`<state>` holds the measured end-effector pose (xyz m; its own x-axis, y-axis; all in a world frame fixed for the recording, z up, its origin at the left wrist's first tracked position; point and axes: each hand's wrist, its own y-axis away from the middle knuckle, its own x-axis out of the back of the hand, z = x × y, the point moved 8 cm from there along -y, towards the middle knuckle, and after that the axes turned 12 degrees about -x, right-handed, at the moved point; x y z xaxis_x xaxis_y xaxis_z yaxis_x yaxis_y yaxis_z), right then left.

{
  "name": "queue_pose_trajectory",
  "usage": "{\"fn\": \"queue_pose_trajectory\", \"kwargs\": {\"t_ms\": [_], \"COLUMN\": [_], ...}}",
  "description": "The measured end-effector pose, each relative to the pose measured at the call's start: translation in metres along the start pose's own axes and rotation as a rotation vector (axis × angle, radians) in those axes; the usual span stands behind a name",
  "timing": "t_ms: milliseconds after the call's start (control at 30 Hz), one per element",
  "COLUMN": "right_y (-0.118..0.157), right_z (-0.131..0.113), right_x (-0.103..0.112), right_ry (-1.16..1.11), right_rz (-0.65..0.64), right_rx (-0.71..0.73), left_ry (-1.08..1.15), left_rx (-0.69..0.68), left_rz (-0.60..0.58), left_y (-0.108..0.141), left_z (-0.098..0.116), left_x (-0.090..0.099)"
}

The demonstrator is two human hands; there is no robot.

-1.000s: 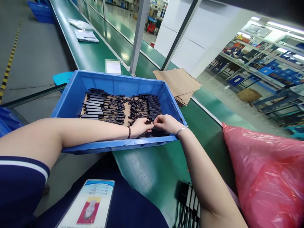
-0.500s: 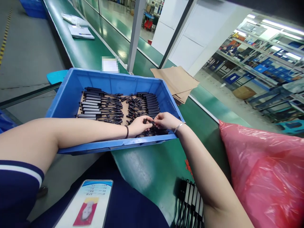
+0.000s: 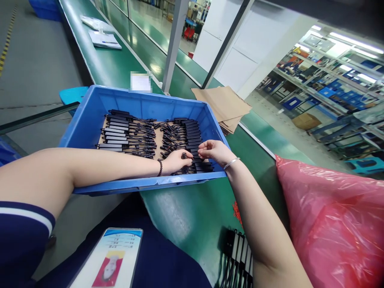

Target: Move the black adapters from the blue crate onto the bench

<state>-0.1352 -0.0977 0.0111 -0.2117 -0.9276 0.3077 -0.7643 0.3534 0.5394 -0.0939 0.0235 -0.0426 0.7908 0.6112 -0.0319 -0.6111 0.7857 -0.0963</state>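
Observation:
A blue plastic bin [image 3: 144,183] holds rows of flat black modules with short cables, lying on a brown sheet [image 3: 159,142]. My left hand [image 3: 177,161] reaches over the near wall, its fingers pinched on a black cable end [image 3: 184,155] with a round tip. Just to its right, my right hand [image 3: 214,151] hovers over the right-hand row of black modules [image 3: 193,134], fingers curled together. Whatever lies between those fingertips is too small to make out. The left-hand row of modules [image 3: 115,135] shows several grey faces.
More black modules with cables [image 3: 238,250] lie on the green table [image 3: 177,216], near small red pieces [image 3: 237,212]. A pink plastic bag [image 3: 330,216] bulges at right. Brown cardboard sheets [image 3: 223,104] rest behind the bin; a metal post [image 3: 175,48] rises beyond it.
My right hand has drawn slightly right, away from my left hand, leaving a gap between their fingertips. My left hand stays nearly in place, with the cable end still in it.

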Motion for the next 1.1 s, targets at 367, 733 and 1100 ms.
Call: {"fn": "queue_pose_trajectory", "kwargs": {"t_ms": [367,733,1100], "right_y": [0.008,0.015,0.016], "right_z": [-0.016,-0.026,-0.037], "right_x": [-0.003,-0.015,-0.026], "right_ry": [0.108,0.311,0.777], "right_rz": [0.026,0.011,0.123], "right_rx": [0.175,0.326,0.457], "left_ry": [0.286,0.156,0.059], "left_rx": [0.038,0.079,0.245], "left_rz": [0.042,0.056,-0.002], "left_y": [0.000,0.008,0.006], "left_z": [0.002,0.004,-0.004], "left_x": [-0.009,-0.006,-0.004]}}
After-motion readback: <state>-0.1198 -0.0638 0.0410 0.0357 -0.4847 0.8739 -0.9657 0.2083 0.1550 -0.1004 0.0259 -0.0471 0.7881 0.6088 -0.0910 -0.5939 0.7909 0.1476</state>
